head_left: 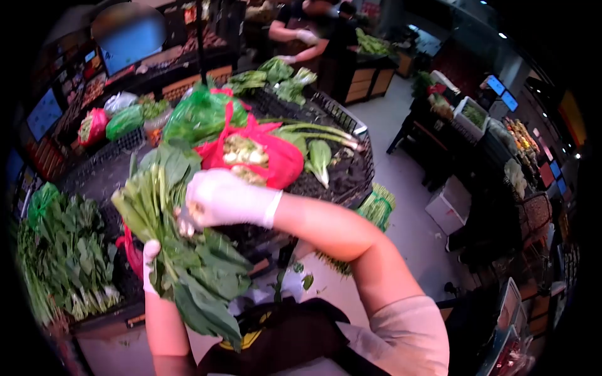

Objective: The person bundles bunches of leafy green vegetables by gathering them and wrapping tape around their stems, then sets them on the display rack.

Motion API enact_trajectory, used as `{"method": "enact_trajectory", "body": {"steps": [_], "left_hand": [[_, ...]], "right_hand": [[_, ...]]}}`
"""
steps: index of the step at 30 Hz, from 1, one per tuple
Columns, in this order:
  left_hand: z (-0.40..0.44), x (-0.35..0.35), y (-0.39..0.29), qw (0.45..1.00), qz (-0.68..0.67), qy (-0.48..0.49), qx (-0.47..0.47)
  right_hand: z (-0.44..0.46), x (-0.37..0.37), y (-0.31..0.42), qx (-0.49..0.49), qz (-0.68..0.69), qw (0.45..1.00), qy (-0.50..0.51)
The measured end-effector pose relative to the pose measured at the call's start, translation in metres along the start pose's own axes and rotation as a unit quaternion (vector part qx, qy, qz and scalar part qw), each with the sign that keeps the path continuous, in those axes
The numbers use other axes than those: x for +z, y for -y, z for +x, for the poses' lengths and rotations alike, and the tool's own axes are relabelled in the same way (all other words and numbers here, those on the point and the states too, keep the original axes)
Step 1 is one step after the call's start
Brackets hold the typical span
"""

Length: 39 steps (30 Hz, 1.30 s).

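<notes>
A bunch of leafy greens (200, 276) with thick pale stems stands tilted in front of my body, leaves hanging down. My left hand (151, 266), in a white glove, grips the bunch from its left side; most of its fingers are behind the leaves. Against the stems on the right, my right hand (229, 197), also gloved, has its fingers curled in; what they pinch is hidden. Just beyond it lies a red plastic bag (285, 160) with pale vegetables showing through its opening. A green plastic bag (200, 119) sits behind that.
More leafy bunches (75, 257) lie at the left of the dark display stand (342, 169). Loose greens (318, 160) rest on its right part. A person (307, 37) in gloves works at the far side. A white box (448, 203) stands on the floor (401, 144) at right.
</notes>
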<state>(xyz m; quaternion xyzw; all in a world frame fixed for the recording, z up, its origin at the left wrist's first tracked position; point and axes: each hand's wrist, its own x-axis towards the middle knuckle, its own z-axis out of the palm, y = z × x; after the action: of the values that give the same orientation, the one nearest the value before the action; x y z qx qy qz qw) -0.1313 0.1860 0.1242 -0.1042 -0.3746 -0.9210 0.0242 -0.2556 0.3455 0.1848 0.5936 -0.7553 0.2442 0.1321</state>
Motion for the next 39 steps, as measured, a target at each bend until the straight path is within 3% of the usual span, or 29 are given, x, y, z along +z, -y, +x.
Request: {"method": "enact_trajectory", "body": {"steps": [3,4,8,12,15,17,22,24,27,30,33,37,38,39], "left_hand": [[0.007,-0.021,-0.006,0.997,0.008,0.076,0.017],[0.011,-0.032,-0.009,0.991,0.003,0.134,0.010],[0.007,-0.027,-0.012,0.988,-0.032,0.143,0.050],[-0.003,0.001,-0.022,0.997,0.010,0.052,0.056],[-0.003,-0.011,-0.023,0.994,0.005,0.099,0.052],[-0.001,-0.015,-0.027,0.991,0.024,0.121,0.056],[-0.007,-0.007,-0.027,0.995,0.033,0.003,0.099],[-0.004,-0.015,-0.031,0.994,0.012,0.066,0.086],[0.000,-0.027,-0.026,0.985,-0.047,0.122,0.111],[0.005,-0.031,-0.028,0.976,-0.070,0.169,0.117],[0.002,-0.025,-0.031,0.977,-0.084,0.157,0.114],[0.001,-0.019,-0.028,0.974,-0.121,0.152,0.116],[0.003,-0.018,-0.026,0.972,-0.135,0.154,0.117],[0.004,-0.016,-0.023,0.973,-0.140,0.138,0.123]], "right_hand": [[0.001,-0.010,-0.011,0.023,0.113,0.993,-0.017],[0.001,-0.008,-0.018,0.018,0.140,0.988,-0.065],[-0.003,-0.011,-0.027,-0.001,0.162,0.983,-0.085],[-0.005,-0.008,-0.020,-0.075,0.098,0.992,-0.037],[0.002,-0.009,-0.013,-0.139,0.048,0.988,-0.053],[0.003,-0.011,-0.006,-0.141,-0.008,0.988,-0.058],[0.007,-0.002,0.019,-0.126,-0.188,0.972,-0.059],[0.006,0.007,0.014,-0.106,-0.041,0.992,-0.048],[0.001,0.008,-0.002,-0.084,0.189,0.976,-0.071],[-0.010,0.014,-0.007,0.069,0.351,0.933,-0.041],[-0.017,0.014,-0.006,0.115,0.492,0.860,-0.078],[-0.028,0.007,-0.004,0.090,0.355,0.930,-0.007],[-0.026,0.012,-0.003,0.027,0.316,0.948,-0.023],[-0.023,0.013,0.000,0.023,0.290,0.956,-0.028]]}}
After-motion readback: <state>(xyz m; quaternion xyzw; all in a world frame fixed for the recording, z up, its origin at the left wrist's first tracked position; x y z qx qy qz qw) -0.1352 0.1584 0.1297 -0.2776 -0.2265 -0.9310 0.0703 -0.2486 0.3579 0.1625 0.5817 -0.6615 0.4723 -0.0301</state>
